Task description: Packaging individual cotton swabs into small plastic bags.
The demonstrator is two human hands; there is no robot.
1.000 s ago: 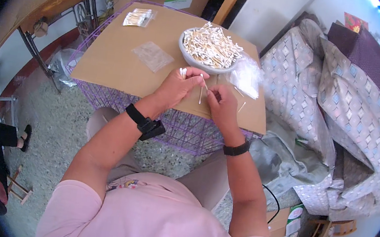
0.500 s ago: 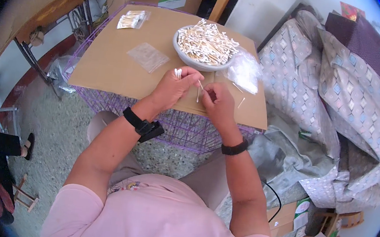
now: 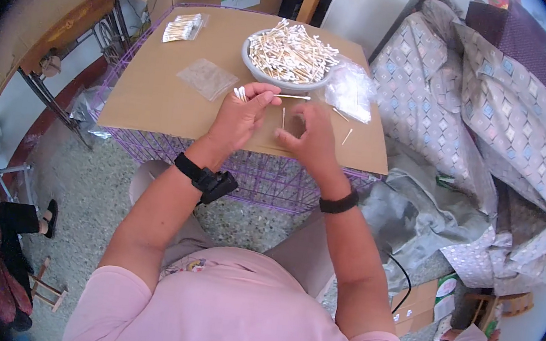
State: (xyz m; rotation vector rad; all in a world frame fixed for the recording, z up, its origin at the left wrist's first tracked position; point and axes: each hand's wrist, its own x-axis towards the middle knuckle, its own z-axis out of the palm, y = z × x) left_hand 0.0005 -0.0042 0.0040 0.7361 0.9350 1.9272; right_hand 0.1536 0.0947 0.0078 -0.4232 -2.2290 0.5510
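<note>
My left hand [image 3: 244,115] is closed around several white-tipped cotton swabs [image 3: 239,94] whose heads poke out on its left side. Pinched at its fingertips, one more swab [image 3: 293,97] points out to the right. My right hand [image 3: 314,138] is just to the right, thumb and fingers apart, nothing visible between them. By its thumb a loose swab [image 3: 284,116] lies on the cardboard sheet [image 3: 153,99]. Beyond both hands stands a grey bowl [image 3: 252,68] heaped with swabs [image 3: 293,51].
Empty clear bags [image 3: 349,95] are piled right of the bowl, with loose swabs [image 3: 347,136] nearby. A flat clear bag [image 3: 206,79] lies left of it; a filled bag of swabs [image 3: 185,28] sits far left. A purple wire cage [image 3: 272,180] supports the cardboard. Patterned cloth [image 3: 417,86] hangs at right.
My right hand has let go of the swab end and its fingers have spread. The swab at my left fingertips now points right. The view has shifted slightly.
</note>
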